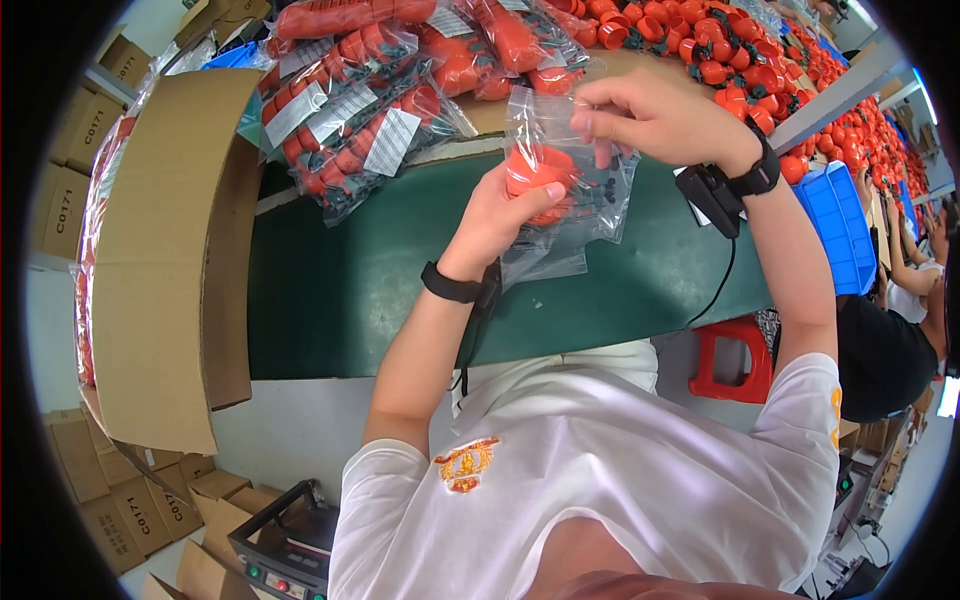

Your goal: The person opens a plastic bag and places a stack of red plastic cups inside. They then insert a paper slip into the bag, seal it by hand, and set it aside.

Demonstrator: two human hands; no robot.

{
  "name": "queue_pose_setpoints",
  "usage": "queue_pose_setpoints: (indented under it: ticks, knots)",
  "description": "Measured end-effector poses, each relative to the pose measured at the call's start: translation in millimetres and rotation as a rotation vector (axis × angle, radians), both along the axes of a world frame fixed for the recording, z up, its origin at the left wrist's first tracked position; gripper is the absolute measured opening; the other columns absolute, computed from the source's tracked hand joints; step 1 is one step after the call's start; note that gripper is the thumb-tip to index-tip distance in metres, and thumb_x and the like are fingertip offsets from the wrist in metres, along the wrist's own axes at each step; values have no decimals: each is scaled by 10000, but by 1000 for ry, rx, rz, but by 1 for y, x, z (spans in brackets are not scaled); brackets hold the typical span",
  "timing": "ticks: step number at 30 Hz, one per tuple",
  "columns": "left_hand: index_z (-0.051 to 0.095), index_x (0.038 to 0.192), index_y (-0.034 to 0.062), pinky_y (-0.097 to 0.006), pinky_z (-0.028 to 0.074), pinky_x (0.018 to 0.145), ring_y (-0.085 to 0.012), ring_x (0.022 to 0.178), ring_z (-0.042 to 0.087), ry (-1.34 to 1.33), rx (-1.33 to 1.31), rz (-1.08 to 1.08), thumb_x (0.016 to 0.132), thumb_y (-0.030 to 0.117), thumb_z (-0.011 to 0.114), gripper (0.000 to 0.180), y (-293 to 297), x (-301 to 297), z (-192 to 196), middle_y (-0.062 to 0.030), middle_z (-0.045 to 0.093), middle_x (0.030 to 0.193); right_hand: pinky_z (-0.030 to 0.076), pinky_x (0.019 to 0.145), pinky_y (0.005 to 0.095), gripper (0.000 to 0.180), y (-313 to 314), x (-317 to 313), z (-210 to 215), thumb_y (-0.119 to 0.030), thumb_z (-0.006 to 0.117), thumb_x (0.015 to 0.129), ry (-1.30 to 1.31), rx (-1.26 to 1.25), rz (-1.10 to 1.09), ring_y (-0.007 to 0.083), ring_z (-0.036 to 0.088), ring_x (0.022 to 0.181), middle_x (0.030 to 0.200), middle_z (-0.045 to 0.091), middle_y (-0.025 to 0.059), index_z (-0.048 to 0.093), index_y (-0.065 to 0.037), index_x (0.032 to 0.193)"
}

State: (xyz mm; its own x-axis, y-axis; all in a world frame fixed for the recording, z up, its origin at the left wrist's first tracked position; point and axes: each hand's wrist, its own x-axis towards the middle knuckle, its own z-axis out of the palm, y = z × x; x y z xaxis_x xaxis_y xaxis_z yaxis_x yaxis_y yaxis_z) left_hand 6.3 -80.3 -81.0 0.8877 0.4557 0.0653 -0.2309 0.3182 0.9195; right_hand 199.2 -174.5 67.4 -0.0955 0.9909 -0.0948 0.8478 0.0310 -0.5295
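My left hand (492, 222) is closed around a red plastic cup-shaped part (538, 170), with the thumb across its front. Clear film from a zip-top plastic bag (600, 215) surrounds the part, and small dark pieces show through the film beside it. My right hand (650, 118) is at the bag's upper edge, its thumb and forefinger pinched together on the film. More clear film (545, 262) lies under the left hand on the green table top (340, 290).
Sealed bags of red parts (350, 110) with white labels lie beyond my hands. Loose red parts (715, 50) are heaped at the far right, near a blue bin (838, 228). A tall cardboard box (165, 250) stands at left. A red stool (732, 360) and a co-worker (890, 340) are at right.
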Motion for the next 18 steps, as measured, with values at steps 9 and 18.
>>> queue_pose_setpoints:
  ticks: [9, 18]
  knots:
    - [594, 1144, -13, -257, 528, 758, -93, 861, 627, 25, 150, 57, 861, 200, 774, 397, 0, 3, -5, -55, 679, 988, 460, 614, 353, 372, 19, -9, -25, -380, 651, 912, 106, -82, 381, 233, 591, 644, 749, 678, 116, 708, -12, 914]
    - [588, 1094, -5, -246, 514, 710, -81, 809, 615, 88, 162, -7, 770, 136, 797, 411, 1, 3, -8, -51, 670, 949, 446, 611, 363, 275, 26, -18, -26, -279, 577, 945, 67, -222, 392, 253, 553, 620, 714, 634, 114, 674, -22, 947]
